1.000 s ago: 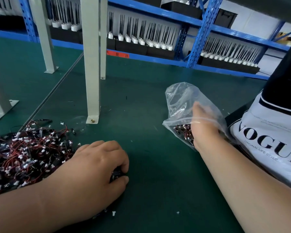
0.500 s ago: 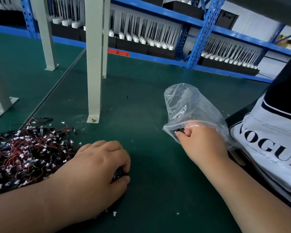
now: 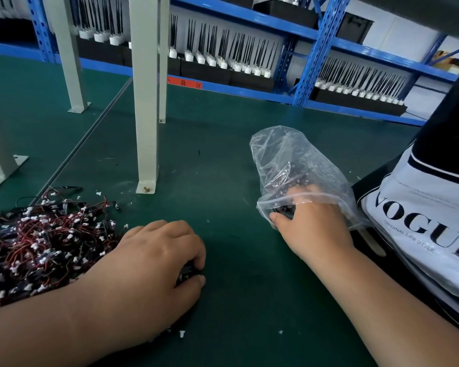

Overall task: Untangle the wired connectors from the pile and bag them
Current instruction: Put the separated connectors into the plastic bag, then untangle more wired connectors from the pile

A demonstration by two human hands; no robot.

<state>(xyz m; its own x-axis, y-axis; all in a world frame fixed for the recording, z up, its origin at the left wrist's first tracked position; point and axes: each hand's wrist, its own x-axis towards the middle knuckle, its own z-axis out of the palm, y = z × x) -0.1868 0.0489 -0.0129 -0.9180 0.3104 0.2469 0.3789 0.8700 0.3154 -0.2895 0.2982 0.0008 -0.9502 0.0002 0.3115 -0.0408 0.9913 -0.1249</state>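
Connector pile [image 3: 37, 242] left on mat [image 3: 223, 168], bag [image 3: 297, 168] right.

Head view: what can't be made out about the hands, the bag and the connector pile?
All in the head view.
- Left hand: curled fingers hide all but a sliver of the dark part it grips.
- Right hand: fingers inside the clear zip bag, blurred by film; grip unclear.
- Pile of wired connectors: cut by the left edge, partly under the left forearm.

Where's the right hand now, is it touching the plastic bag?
Touching. The head view shows the right hand with fingers inside the plastic bag, pinching wired connectors, the rim draped over its knuckles.
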